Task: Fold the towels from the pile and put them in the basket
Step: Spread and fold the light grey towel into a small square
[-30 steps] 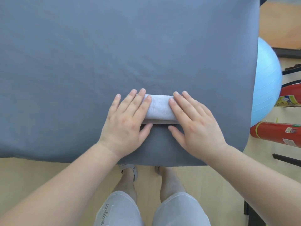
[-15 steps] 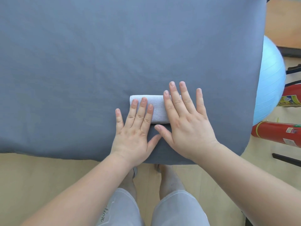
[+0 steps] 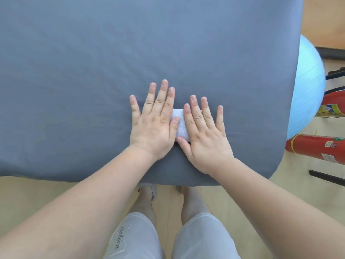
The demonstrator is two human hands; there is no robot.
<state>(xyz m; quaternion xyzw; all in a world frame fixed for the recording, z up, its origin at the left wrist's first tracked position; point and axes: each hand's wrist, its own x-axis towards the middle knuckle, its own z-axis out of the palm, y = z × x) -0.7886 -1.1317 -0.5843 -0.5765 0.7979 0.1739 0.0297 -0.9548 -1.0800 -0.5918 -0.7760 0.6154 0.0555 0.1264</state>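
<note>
At centre frame, near the lower edge of the grey-covered tabletop [image 3: 168, 43], a small white folded towel [image 3: 180, 126] lies flat beneath both hands. The left hand [image 3: 155, 126] and right hand [image 3: 205, 135] press on it with fingers [image 3: 162, 96] straight and spread, grasping nothing. Only a narrow strip of cloth shows between them. Risk: lifting the towel by one edge would likely let its layers spring open. Neither pile nor basket is in view, so a long carry may loosen the fold.

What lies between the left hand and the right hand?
In the head view, the folded white towel shows between the left hand and right hand, both laid flat over its ends.
</note>
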